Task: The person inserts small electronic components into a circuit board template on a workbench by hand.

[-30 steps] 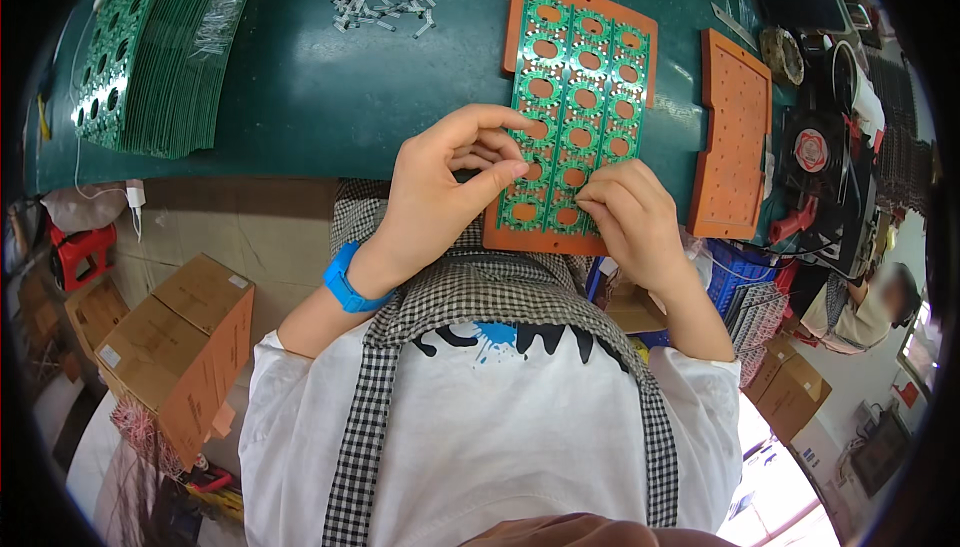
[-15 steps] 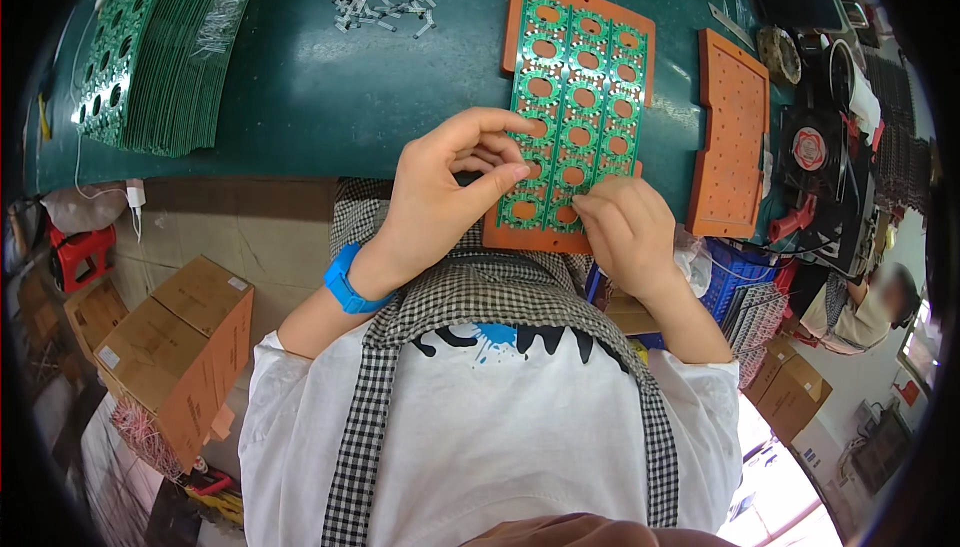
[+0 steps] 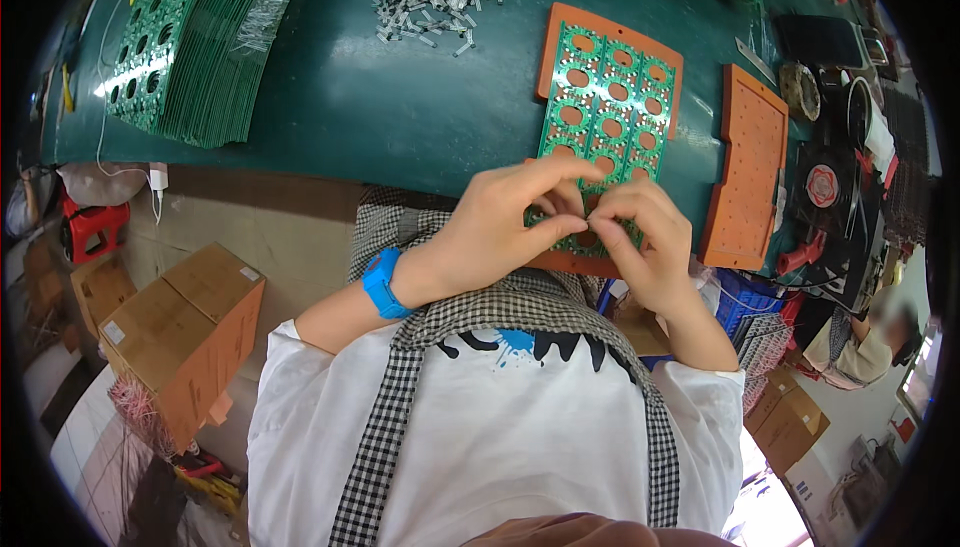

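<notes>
Your left hand [image 3: 495, 222]: fingers curled, thumb and index apart | your right hand [image 3: 655, 247]: pinched narrow at left thumb | either holding: can't tell | green board panel [image 3: 594, 105] below both, on orange tray [image 3: 551, 52]

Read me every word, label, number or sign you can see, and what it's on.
No whole words are readable.
White T-shirt: black letter-like print, partly hidden by the checked cloth apron.
Brown cardboard box, left: white label, too small.
Round red-and-white emblem at right: too blurred.
Green circuit-board panel: any markings too small.
</notes>
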### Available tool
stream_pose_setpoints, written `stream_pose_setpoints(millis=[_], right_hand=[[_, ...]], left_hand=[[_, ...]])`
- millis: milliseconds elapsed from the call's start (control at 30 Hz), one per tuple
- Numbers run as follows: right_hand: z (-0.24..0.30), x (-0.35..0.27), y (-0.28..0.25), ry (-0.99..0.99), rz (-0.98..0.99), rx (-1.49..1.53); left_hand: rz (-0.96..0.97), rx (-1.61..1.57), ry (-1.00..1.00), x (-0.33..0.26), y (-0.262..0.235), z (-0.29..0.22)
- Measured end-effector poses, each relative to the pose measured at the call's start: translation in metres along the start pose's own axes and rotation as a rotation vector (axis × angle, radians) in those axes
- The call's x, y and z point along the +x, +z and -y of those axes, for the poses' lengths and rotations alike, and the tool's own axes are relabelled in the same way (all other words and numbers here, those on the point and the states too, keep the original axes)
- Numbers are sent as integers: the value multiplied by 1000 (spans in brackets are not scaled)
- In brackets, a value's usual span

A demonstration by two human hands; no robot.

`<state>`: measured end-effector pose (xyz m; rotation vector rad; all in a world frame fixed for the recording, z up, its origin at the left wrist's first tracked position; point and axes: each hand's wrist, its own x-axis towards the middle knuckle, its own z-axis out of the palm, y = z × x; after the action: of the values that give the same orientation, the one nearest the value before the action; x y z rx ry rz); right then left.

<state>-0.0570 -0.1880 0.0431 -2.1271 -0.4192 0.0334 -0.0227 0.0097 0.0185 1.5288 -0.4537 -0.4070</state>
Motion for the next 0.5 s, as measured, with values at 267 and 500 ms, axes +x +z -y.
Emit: stream_pose_setpoints(millis=[267, 500], right_hand=[[-21, 19, -15, -11, 25, -253], [-21, 16, -16, -6, 74, -241]], left_hand=[[-495, 996, 80, 47, -84, 26], [-384, 1141, 154, 50, -80, 24]])
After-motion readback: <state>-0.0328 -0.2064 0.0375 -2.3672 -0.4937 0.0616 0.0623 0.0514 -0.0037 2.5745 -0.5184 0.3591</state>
